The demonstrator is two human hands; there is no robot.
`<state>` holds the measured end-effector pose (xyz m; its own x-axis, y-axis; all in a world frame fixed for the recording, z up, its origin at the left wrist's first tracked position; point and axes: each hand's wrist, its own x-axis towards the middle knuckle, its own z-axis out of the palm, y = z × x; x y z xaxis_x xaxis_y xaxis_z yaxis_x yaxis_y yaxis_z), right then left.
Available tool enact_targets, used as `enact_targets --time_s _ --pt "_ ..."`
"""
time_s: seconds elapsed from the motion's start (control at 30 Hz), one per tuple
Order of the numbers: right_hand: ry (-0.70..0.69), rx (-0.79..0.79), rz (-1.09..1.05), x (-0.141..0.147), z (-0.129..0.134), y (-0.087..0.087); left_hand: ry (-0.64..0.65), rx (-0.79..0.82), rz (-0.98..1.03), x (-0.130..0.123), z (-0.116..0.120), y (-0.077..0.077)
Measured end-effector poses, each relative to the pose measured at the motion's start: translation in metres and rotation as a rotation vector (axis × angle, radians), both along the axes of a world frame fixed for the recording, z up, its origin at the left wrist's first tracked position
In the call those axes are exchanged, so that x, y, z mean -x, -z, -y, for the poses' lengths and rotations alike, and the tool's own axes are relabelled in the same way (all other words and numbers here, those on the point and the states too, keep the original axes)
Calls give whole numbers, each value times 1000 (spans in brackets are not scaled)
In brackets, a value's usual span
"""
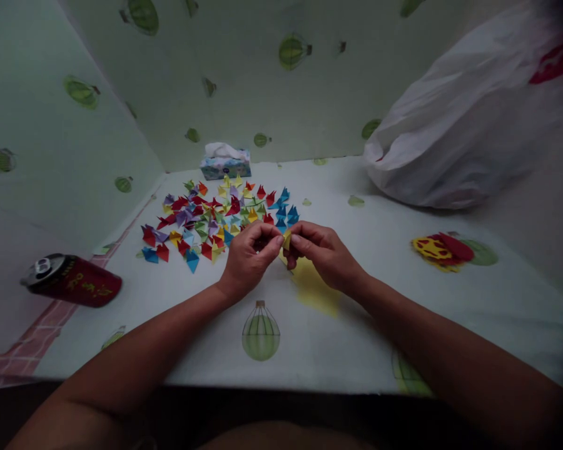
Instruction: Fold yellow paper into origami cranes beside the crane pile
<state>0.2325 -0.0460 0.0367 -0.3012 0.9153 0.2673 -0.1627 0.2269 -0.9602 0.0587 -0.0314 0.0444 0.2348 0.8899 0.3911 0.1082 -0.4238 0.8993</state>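
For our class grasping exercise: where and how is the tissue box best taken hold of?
Take the tissue box by both short ends, probably from above: folded paper pieces lie before its long front, the wall rises behind, and white tissue sticks up on top.

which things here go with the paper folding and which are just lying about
Seem part of it:
yellow piece, held by left hand and right hand
yellow paper
folded pieces

Seem just lying about:
can
tissue box
white bag, contents hidden
red-and-yellow item
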Motion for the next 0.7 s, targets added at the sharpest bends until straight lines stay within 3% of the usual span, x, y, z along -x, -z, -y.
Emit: enact_targets --time_s 0.13,0.37,0.7 --pt "2 -33 41 -1 2 -2 -5 -22 -3 0 0 1" --pt "181 -222 249 -1 1 -3 59 45 43 -1 -2 1" --pt "173 -183 217 -3 -2 0 120 23 -31 3 -6 -2"
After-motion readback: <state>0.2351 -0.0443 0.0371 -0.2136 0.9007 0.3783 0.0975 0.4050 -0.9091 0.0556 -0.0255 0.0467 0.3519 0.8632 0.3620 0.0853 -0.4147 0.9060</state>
